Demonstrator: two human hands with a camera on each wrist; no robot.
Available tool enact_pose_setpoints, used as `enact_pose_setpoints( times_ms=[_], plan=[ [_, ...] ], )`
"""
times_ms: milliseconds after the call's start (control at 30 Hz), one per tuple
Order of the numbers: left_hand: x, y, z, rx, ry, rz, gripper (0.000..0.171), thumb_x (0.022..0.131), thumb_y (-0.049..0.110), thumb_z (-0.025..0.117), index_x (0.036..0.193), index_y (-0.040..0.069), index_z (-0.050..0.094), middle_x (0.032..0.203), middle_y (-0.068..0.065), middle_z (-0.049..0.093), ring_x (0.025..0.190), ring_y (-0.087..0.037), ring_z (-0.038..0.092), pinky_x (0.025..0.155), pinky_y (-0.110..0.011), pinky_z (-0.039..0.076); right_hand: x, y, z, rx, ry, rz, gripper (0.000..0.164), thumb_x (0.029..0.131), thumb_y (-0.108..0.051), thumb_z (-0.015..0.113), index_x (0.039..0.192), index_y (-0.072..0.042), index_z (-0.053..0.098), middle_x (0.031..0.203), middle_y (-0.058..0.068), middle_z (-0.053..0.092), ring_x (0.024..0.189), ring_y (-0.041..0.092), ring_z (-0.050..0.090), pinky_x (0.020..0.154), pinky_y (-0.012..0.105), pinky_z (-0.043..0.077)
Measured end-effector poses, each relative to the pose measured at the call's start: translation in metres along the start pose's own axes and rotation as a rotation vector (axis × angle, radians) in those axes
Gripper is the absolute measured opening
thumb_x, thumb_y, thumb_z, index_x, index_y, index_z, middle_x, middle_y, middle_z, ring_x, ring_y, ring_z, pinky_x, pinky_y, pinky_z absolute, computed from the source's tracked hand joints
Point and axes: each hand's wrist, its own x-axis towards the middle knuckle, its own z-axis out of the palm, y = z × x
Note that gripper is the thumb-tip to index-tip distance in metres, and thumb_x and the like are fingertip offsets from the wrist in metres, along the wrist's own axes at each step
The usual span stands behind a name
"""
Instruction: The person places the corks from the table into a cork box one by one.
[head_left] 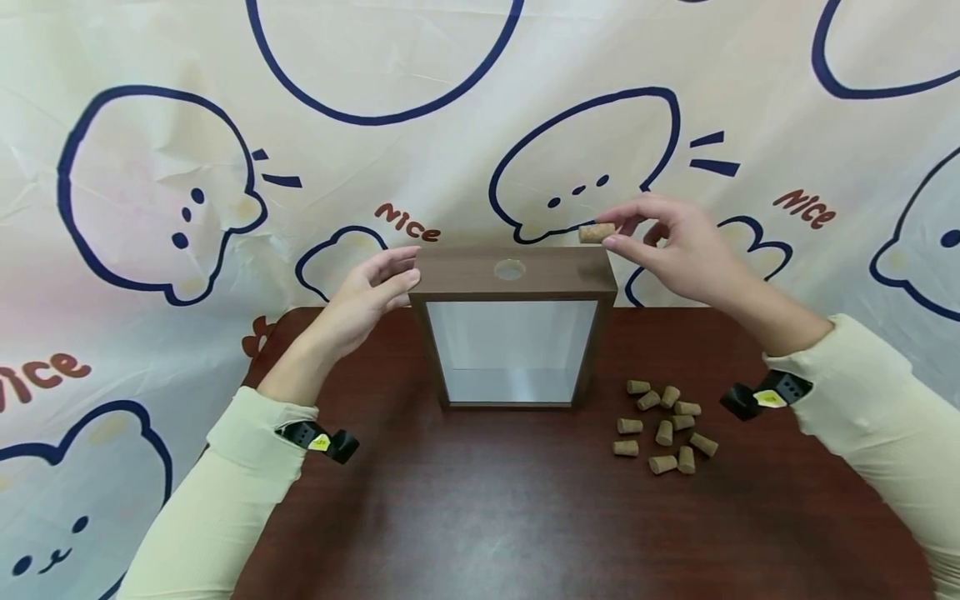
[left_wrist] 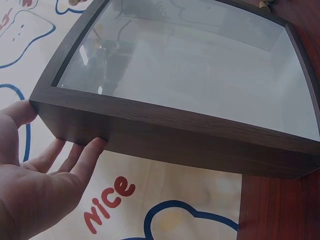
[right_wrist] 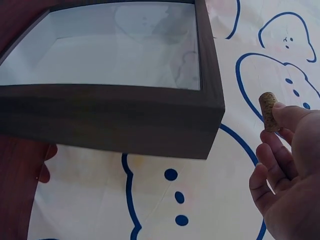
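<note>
A small tapered cork (head_left: 596,233) is pinched between the thumb and fingers of my right hand (head_left: 671,246). It is held above the right end of a dark wooden box frame (head_left: 465,271) with a clear front panel (head_left: 517,350). The frame stands upright on the table, a round hole (head_left: 510,269) in its top face. My left hand (head_left: 367,287) touches the frame's upper left side, fingers fairly straight; in the left wrist view its fingertips (left_wrist: 100,143) rest against the side. The right wrist view shows the cork (right_wrist: 268,111) apart from the frame's corner (right_wrist: 212,107).
Several loose corks (head_left: 664,432) lie scattered on the dark reddish table (head_left: 480,508), right of the frame. Behind the table hangs a pale sheet (head_left: 450,167) printed with blue cartoon outlines. A black wrist camera (head_left: 341,444) sits on each sleeve.
</note>
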Motion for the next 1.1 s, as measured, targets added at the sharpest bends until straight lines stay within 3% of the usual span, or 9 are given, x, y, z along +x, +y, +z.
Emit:
enact_pose_setpoints(
  times_ms=[233,667,1100],
  plan=[
    [0.001,0.0,0.001,-0.003,-0.002,0.001,0.058,0.106,0.026,0.055,0.157,0.007,0.035,0.156,-0.014,0.038,0.14,-0.029,0.04,0.115,-0.048,0.035,0.014,-0.009,0.011,0.052,-0.032,0.026,0.028,0.099,-0.015,0.068,0.125,-0.007,0.072,0.108,0.01,0.067,0.097,0.016,0.054,0.077,0.022,0.044],
    [0.001,-0.001,0.0,-0.003,0.003,0.002,0.058,0.105,0.026,0.055,0.157,0.007,0.036,0.156,-0.014,0.038,0.14,-0.03,0.04,0.116,-0.049,0.035,0.03,-0.016,0.041,0.119,-0.009,-0.074,0.031,0.101,-0.012,0.064,0.131,-0.007,0.07,0.112,0.009,0.059,0.092,0.018,0.049,0.072,0.024,0.044],
    [0.001,-0.002,0.0,-0.005,0.003,0.003,0.058,0.105,0.025,0.056,0.157,0.006,0.036,0.156,-0.014,0.038,0.139,-0.03,0.04,0.115,-0.049,0.035,0.042,-0.026,0.066,0.196,-0.074,-0.108,0.03,0.101,-0.013,0.065,0.13,-0.006,0.07,0.107,0.009,0.058,0.095,0.018,0.049,0.074,0.028,0.044]
  ],
)
